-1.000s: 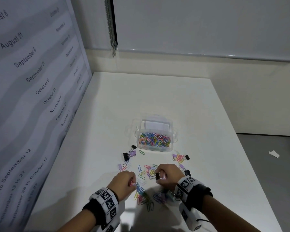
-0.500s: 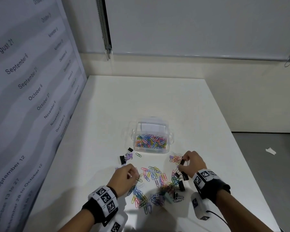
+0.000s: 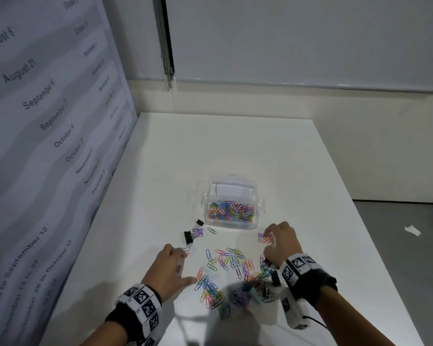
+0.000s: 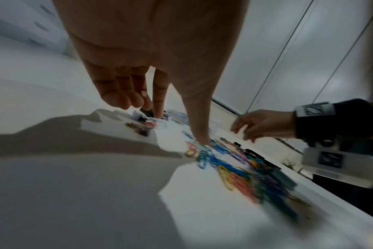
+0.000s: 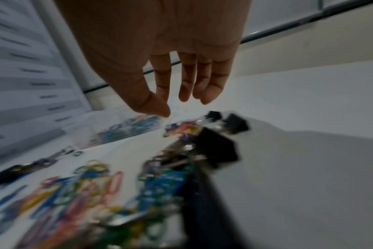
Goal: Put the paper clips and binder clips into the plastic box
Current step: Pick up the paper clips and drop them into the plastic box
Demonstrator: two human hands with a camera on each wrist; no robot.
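Both wrist views are smearing badly; clips near the lens are reading only as colour streaks. In the head view your own shadow is covering the near pile at 6 o'clock, so clip types there are hard to sort. Your right palm is hiding whatever lies directly under it.

Your left hand (image 3: 169,267) is reaching over the white table (image 3: 298,171), fingers (image 4: 158,94) straight and slightly spread, thumb tip touching the loose paper clips (image 3: 231,260); it is holding nothing. Your right hand (image 3: 281,242) is hovering at 3 o'clock of the scatter, fingers (image 5: 187,79) hanging apart and relaxed, thumb near the index but nothing is visibly pinched. Its fingertips are sitting just above a small clip cluster (image 3: 265,238); contact I cannot tell.

The plastic box (image 3: 231,227) is sitting at 12 o'clock of the scatter, open, holding a coloured layer of paper clips. Black binder clips (image 3: 189,237) are lying at 10 o'clock, just beside the box's near left corner, and more (image 5: 218,151) are lying under your right wrist. A date-printed panel (image 3: 43,121) is standing along 9 o'clock.
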